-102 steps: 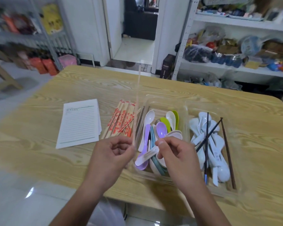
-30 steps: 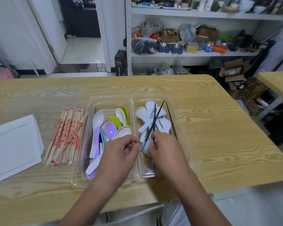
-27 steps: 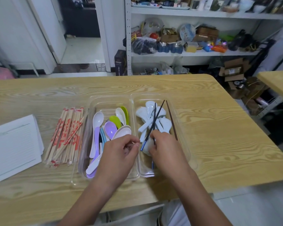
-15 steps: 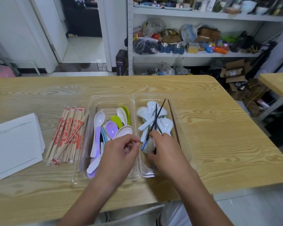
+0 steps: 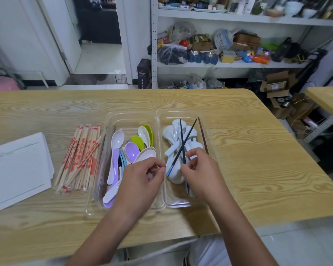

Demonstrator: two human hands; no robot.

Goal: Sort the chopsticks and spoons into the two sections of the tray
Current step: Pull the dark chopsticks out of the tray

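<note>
Wooden table (image 5: 258, 169), clear tray (image 5: 158, 120) on it: coloured spoons (image 5: 132, 150) in its left section, white spoons (image 5: 173, 133) in its right. Right hand (image 5: 200, 173) pinches a black chopstick (image 5: 181, 139) lying across the white spoons. Left hand (image 5: 140, 181) hovers curled, contents unclear. Wrapped chopsticks (image 5: 79, 158) lie left of the tray.

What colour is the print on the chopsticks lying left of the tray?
Red; the chopsticks show best in head view.

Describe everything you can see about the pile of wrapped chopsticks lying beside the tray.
The wrapped chopsticks are a loose pile of thin, pale sticks in sleeves with red print. They lie flat on the wooden table, mostly parallel, a few crossing on top, between the white paper sheets and the clear tray, by its left wall. No hand touches them.
</note>
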